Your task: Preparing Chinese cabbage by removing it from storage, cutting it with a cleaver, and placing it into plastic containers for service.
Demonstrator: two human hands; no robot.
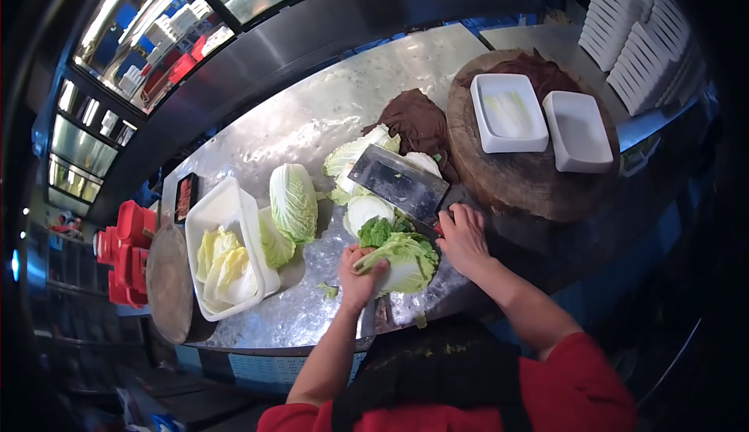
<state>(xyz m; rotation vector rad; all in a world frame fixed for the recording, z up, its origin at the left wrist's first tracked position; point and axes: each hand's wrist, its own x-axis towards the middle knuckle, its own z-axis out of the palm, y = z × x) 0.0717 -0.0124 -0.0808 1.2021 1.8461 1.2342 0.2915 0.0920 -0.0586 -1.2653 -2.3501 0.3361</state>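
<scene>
My left hand (358, 274) holds a green-edged napa cabbage leaf (406, 265) near the table's front edge, thumb on top. My right hand (466, 242) is closed at the handle end of a cleaver (399, 183); most of the handle is hidden by the fingers, apart from a bit of red. The cleaver's broad dark blade lies flat over pale cabbage pieces, tilted away to the upper left. Below the blade sits a cut cabbage base (366, 212), with dark green leaf scraps (376, 232) beside it. A whole napa cabbage (294, 204) rests farther left.
A white tub (256, 283) holds loose cabbage leaves (228, 268). A brown cloth (412, 119) lies behind the cleaver. On the round wooden block (497, 183) stand two white dishes (509, 142) (582, 160). Stacked white dishes (649, 51) rise at the right; red containers (131, 256) stand left.
</scene>
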